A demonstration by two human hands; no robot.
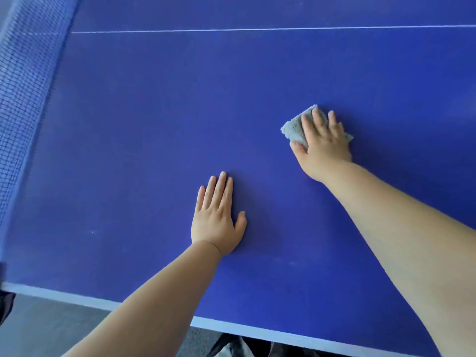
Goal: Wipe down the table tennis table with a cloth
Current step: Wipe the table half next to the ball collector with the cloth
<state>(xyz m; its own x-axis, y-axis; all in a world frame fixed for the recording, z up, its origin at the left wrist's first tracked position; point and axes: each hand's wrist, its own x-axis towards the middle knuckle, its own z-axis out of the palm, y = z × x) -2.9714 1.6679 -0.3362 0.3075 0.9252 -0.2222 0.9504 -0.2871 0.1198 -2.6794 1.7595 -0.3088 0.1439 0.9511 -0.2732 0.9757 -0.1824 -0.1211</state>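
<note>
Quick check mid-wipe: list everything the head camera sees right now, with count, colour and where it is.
table tennis table: one, blue, fills most of the view
white line: one, thin, across the table top at the far side
white edge band: one, along the near edge of the table
net: one, blue mesh, at the left side
cloth: one, grey, on the table right of centre, under the right hand
floor: grey, lower left, below the table edge
left hand: flat on the bare table, fingers straight
right hand: presses on the cloth, fingers straight
</note>
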